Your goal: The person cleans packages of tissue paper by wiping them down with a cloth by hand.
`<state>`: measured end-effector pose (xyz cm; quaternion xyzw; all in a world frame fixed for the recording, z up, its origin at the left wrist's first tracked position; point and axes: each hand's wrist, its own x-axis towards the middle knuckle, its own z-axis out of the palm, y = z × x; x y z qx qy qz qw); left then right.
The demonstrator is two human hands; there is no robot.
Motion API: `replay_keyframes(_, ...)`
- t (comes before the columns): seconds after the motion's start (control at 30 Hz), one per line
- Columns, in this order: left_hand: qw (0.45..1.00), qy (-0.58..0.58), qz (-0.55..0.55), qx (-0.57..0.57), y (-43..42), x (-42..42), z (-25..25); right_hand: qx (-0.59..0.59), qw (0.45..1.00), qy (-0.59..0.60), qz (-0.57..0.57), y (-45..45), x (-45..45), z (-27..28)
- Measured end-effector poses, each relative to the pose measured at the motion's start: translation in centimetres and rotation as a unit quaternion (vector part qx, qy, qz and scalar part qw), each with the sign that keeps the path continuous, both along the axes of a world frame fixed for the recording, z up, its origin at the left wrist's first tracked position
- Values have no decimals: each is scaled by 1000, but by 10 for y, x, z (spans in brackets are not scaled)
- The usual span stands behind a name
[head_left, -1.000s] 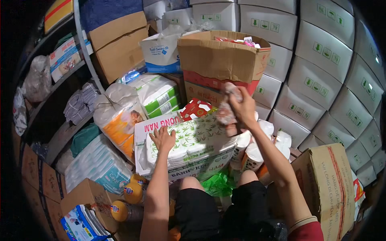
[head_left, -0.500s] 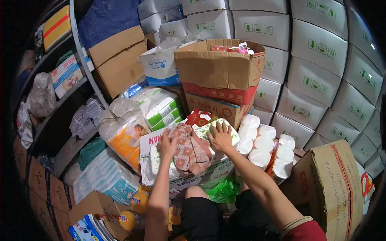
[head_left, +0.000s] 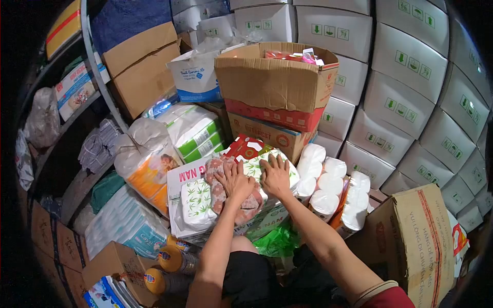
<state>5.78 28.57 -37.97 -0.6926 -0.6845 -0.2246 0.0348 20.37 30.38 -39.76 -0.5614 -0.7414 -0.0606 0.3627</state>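
My left hand [head_left: 237,180] lies on a crumpled pink cloth with a pale floral pattern [head_left: 216,192], fingers spread over it. Beside it, my right hand [head_left: 276,177] rests with fingers apart on a white soft pack with green leaf print [head_left: 290,173]. Another leaf-print pack [head_left: 196,203] shows left of the cloth. These packs sit on a white carton with green and red lettering [head_left: 177,220] in front of my knees. A red packet [head_left: 244,147] lies just behind the packs. The cloth hides part of what lies beneath it.
White rolls in clear wrap [head_left: 326,197] stand to the right, near a tall open cardboard box [head_left: 426,241]. Stacked white cartons [head_left: 405,92] form the back wall. Orange-capped bottles [head_left: 172,259], tissue packs [head_left: 136,223] and a loaded shelf [head_left: 77,110] are on the left.
My left hand has moved right across the cloth, closer to my right hand. The cloth is more bunched, uncovering more of the left leaf-print pack. The view has shifted slightly.
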Motion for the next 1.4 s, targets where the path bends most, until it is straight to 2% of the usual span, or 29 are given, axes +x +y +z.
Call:
replay_keyframes(0.17,1000,17,1,0,-16,-32,-2,8,1000,-9,3,-1,2,1)
replay_keyframes(0.33,998,-40,26,-29,-38,-74,9,-4,1000,-6,9,-2,2,1)
replay_keyframes(0.47,998,-12,59,0,-55,-100,12,-11,1000,-6,7,-2,2,2)
replay_keyframes(0.57,995,40,49,71,-42,-149,-33,-6,1000,-1,3,-2,2,2)
replay_keyframes(0.6,993,22,87,79,-62,-140,-9,-5,1000,1,2,-2,2,1)
replay_keyframes(0.7,991,-87,88,55,-80,-168,17,-5,1000,4,-1,-3,1,2)
replay_keyframes(0.77,981,19,189,47,-77,-212,0,-5,1000,6,-1,-3,2,2)
replay_keyframes(0.83,964,-50,261,-14,-87,-227,21,-6,1000,11,-5,-3,0,2)
replay_keyframes(0.93,954,-243,102,146,-93,-204,71,-3,1000,17,-7,-5,-2,4)
replay_keyframes(0.97,908,-374,25,188,-92,-176,88,5,1000,16,-5,-7,-2,6)
replay_keyframes(1.0,837,-495,-54,227,-86,-150,100,10,1000,14,-2,-6,-1,4)
replay_keyframes(1.03,915,-310,-85,243,-66,-144,105,17,1000,12,-1,-5,-1,3)
replay_keyframes(1.1,956,-133,-116,233,-48,-106,95,15,1000,7,-3,-4,-1,2)
replay_keyframes(1.13,957,-154,-118,217,-45,-72,84,15,1000,5,-7,-4,-1,3)
replay_keyframes(1.17,991,-44,-117,40,-36,-58,70,4,1000,7,-7,-4,-1,3)
replay_keyframes(1.23,987,-81,-92,-106,-28,-17,15,6,1000,-3,1,2,2,-4)
replay_keyframes(1.3,997,-1,-60,-49,-30,0,-1,15,1000,-4,-5,4,1,-5)
replay_keyframes(1.4,996,6,-42,-73,-29,-8,-3,8,1000,-6,-4,1,2,-3)
